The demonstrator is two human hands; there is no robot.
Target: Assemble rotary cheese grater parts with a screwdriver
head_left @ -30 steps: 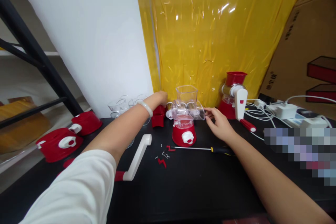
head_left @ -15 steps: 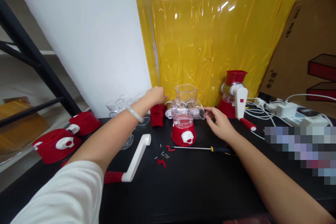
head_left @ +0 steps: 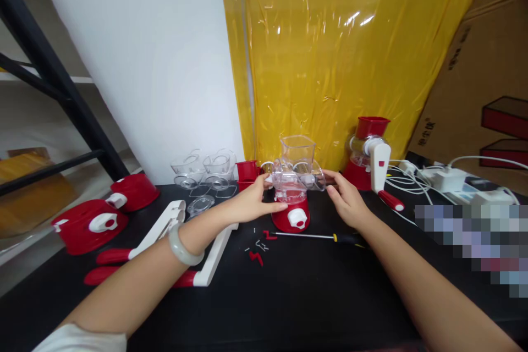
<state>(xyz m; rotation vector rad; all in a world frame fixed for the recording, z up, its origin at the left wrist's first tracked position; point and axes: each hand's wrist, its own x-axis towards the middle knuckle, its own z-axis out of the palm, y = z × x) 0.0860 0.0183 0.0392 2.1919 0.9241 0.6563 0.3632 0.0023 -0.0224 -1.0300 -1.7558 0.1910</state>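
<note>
Here, the clear housing (head_left: 297, 149) sits upright on its red base (head_left: 281, 218), toward the back of the table (head_left: 322, 297). The left hand (head_left: 258, 198) is open, thumb and fingers parted at its left side; the right hand (head_left: 346, 195) is open too, fingertips by its right rim. In front lie a screwdriver (head_left: 305, 235), screws (head_left: 260, 245) and red clips (head_left: 256, 258); farther left are handles (head_left: 216, 257) and other bases (head_left: 82, 225), to the right a grinder (head_left: 371, 146) and cables (head_left: 402, 182)

Workshop, black workbench (head_left: 322, 297), screwdriver (head_left: 313, 236), loose screws (head_left: 260, 245); metal-framed shelving (head_left: 76, 113), cardboard carton (head_left: 457, 99)
</note>
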